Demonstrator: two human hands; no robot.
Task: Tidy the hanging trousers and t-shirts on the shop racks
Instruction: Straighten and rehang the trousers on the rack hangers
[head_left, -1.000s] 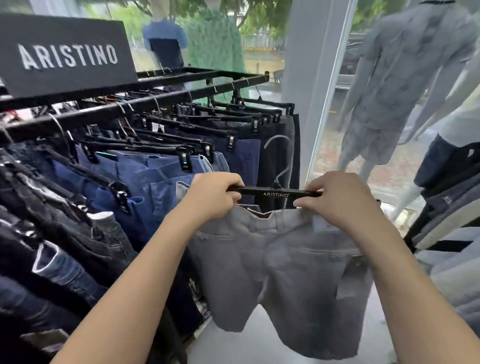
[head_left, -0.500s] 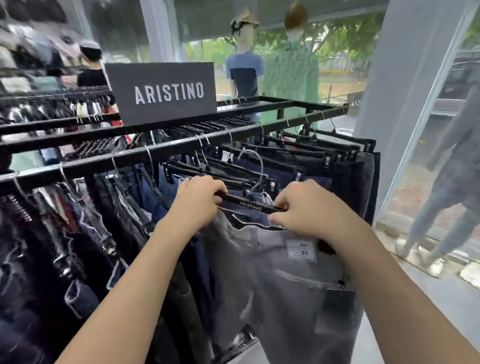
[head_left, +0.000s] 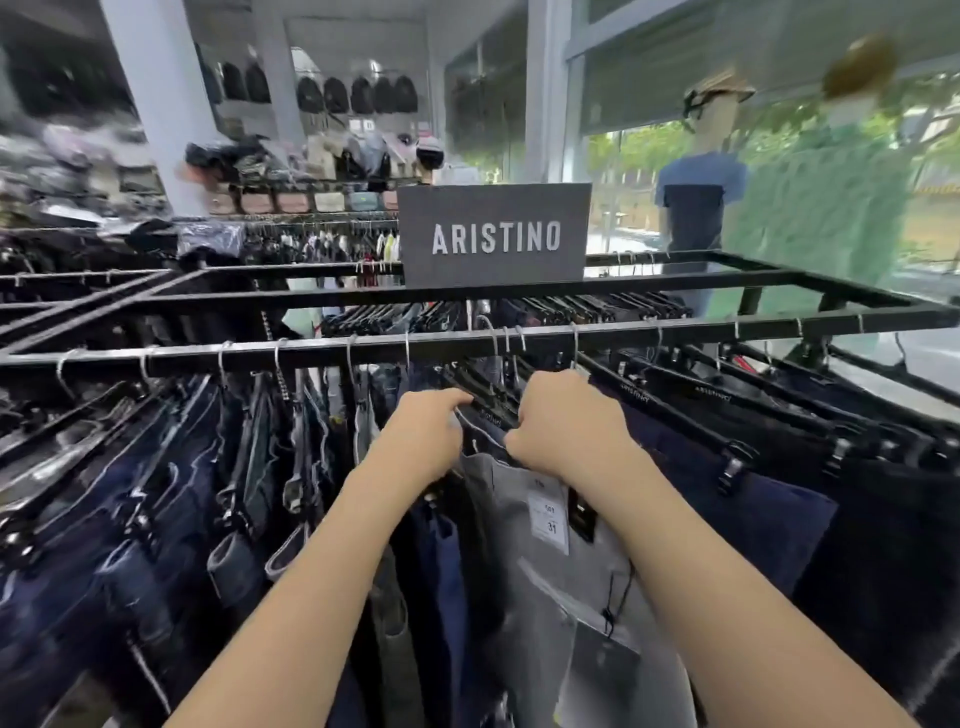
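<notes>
Grey shorts (head_left: 540, 561) with a white size tag hang from a black clip hanger (head_left: 488, 415) among the other garments. My left hand (head_left: 421, 436) grips the hanger's left end. My right hand (head_left: 566, 426) grips its right end, knuckles up. The hanger's hook lies close to the black rack rail (head_left: 322, 353); whether it sits on the rail is hidden by my right hand. Dark jeans (head_left: 156, 499) hang to the left and navy and black trousers (head_left: 769, 499) to the right.
A grey ARISTINO sign (head_left: 493, 234) stands on the rack's middle bar. Two dressed mannequins (head_left: 701, 192) stand by the window beyond the rack. More racks and shelves of bags fill the back left.
The grey shorts on their hanger have been carried from open space up and in between the hanging trousers at the rail. My view has swung left and up toward the sign.
</notes>
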